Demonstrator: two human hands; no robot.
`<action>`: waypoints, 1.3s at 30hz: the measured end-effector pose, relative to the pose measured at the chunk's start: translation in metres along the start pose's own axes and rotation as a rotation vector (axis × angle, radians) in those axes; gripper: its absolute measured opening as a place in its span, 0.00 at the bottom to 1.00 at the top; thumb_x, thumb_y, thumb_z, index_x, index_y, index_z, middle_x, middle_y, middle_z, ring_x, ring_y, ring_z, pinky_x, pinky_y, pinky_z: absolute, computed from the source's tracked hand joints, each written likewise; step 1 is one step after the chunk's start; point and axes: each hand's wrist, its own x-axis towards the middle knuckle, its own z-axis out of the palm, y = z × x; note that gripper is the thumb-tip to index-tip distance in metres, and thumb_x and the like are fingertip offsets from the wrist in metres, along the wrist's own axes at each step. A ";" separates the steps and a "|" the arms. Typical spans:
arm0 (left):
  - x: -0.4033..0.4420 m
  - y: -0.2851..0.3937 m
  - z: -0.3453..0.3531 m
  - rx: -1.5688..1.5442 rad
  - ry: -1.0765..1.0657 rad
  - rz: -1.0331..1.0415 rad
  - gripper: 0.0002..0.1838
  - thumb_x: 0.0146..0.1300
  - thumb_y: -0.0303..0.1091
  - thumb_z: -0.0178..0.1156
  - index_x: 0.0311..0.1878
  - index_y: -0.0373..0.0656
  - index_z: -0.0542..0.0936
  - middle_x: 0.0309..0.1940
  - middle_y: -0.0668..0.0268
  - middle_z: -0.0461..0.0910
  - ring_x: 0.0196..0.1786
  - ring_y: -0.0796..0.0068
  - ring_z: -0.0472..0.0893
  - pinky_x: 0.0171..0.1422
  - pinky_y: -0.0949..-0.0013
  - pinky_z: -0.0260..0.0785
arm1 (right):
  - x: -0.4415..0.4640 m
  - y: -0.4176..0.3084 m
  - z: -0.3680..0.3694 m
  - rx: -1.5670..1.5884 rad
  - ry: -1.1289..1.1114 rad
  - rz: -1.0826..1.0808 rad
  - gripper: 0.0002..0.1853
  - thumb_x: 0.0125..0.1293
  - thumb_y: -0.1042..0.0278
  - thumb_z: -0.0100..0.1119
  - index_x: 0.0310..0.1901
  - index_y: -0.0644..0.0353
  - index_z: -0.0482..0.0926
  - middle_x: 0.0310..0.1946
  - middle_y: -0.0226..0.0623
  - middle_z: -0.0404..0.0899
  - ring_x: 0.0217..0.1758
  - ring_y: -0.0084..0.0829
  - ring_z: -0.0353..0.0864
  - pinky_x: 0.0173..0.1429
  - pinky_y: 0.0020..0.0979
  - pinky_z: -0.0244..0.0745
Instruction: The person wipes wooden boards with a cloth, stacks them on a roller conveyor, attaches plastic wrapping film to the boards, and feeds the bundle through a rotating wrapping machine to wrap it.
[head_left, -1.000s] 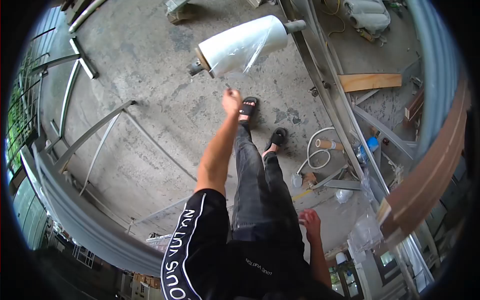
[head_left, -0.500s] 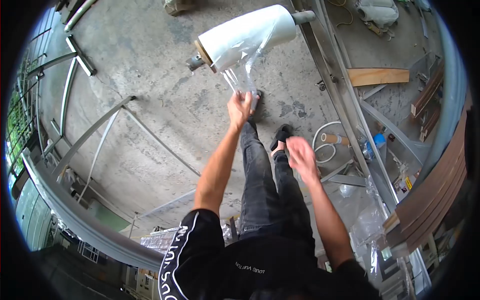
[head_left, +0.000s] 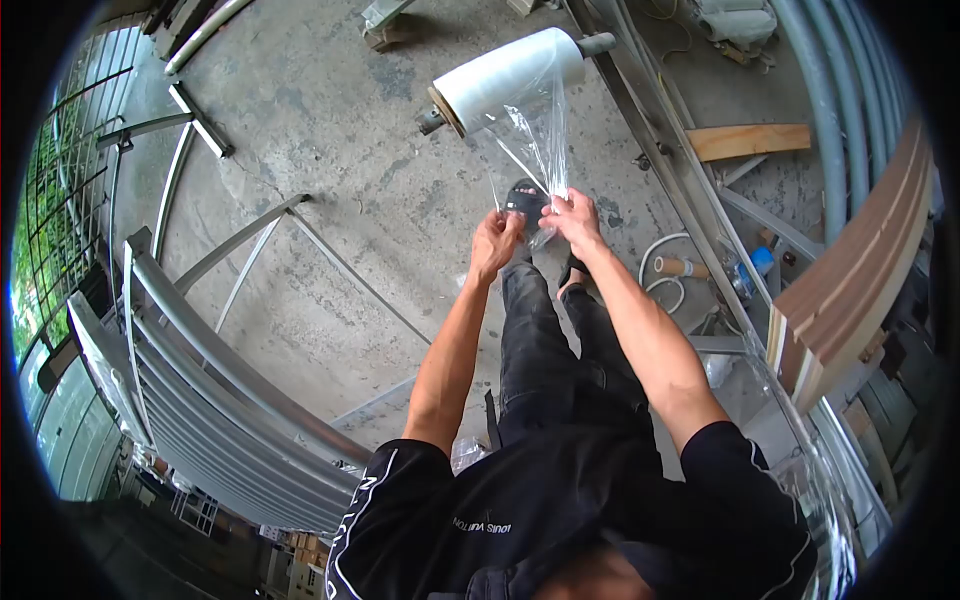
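A large roll of clear plastic film (head_left: 508, 80) sits on a metal bar in front of me, its loose sheet (head_left: 535, 140) pulled down toward my body. My left hand (head_left: 495, 243) pinches the left edge of that sheet, fingers closed. With my right hand (head_left: 574, 218) I grip the bunched right side of the film, close beside the left. Between the two hands the film hangs gathered and creased. Below it my sandalled foot (head_left: 525, 197) shows on the concrete.
Grey metal rails (head_left: 650, 130) run along the right of the roll. Stacked brown profiles (head_left: 850, 270) stand at the right, long grey tubes (head_left: 240, 400) at the left. A thin metal frame (head_left: 360, 270) and a cardboard tube (head_left: 681, 267) are nearby.
My right hand has moved up and left from beside my leg and taken hold of the film. My left hand has come lower, and the sheet is pulled out farther.
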 end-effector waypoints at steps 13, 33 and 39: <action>-0.116 0.001 0.039 0.312 -0.089 0.092 0.18 0.59 0.46 0.58 0.34 0.36 0.75 0.27 0.57 0.79 0.30 0.69 0.80 0.35 0.66 0.71 | -0.100 -0.037 -0.026 0.453 -0.247 0.150 0.21 0.62 0.79 0.52 0.57 0.59 0.63 0.45 0.43 0.78 0.42 0.34 0.82 0.40 0.32 0.79; -0.186 0.097 0.061 -0.366 -0.174 -0.102 0.10 0.65 0.42 0.54 0.34 0.47 0.69 0.25 0.71 0.72 0.25 0.79 0.75 0.29 0.71 0.73 | -0.181 -0.076 -0.116 0.013 0.009 -0.348 0.02 0.61 0.76 0.55 0.34 0.64 0.77 0.23 0.26 0.73 0.25 0.19 0.72 0.26 0.26 0.68; -0.138 0.100 0.083 -0.516 -0.275 -0.182 0.09 0.65 0.41 0.55 0.37 0.49 0.69 0.28 0.71 0.73 0.27 0.78 0.74 0.34 0.70 0.73 | -0.178 -0.090 -0.108 0.120 -0.207 -0.203 0.07 0.66 0.69 0.56 0.31 0.60 0.75 0.23 0.23 0.71 0.26 0.15 0.69 0.26 0.23 0.65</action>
